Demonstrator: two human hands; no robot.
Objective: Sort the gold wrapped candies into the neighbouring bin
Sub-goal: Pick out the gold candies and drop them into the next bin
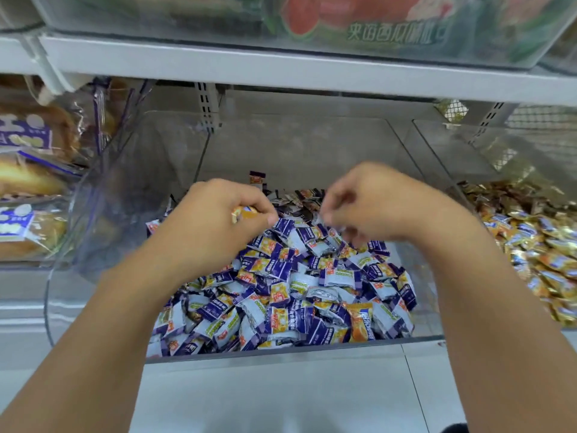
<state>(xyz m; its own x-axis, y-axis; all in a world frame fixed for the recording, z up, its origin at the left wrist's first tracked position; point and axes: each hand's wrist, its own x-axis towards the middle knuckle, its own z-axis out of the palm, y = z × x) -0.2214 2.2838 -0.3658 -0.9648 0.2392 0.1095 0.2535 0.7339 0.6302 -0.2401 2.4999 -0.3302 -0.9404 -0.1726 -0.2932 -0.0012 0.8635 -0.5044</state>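
Observation:
A clear plastic bin in front of me holds a heap of purple-and-white wrapped candies. One gold wrapped candy lies among them near the front right. My left hand hovers over the back of the heap and grips a gold wrapped candy in its curled fingers. My right hand is beside it, fingers curled down into the candies; it is blurred, and what it holds is hidden. The neighbouring bin on the right is full of gold wrapped candies.
A white shelf runs close overhead, carrying a clear bin with watermelon-printed packs. Left of the candy bin stand bagged breads. A clear bin wall separates them. The white shelf front lies below.

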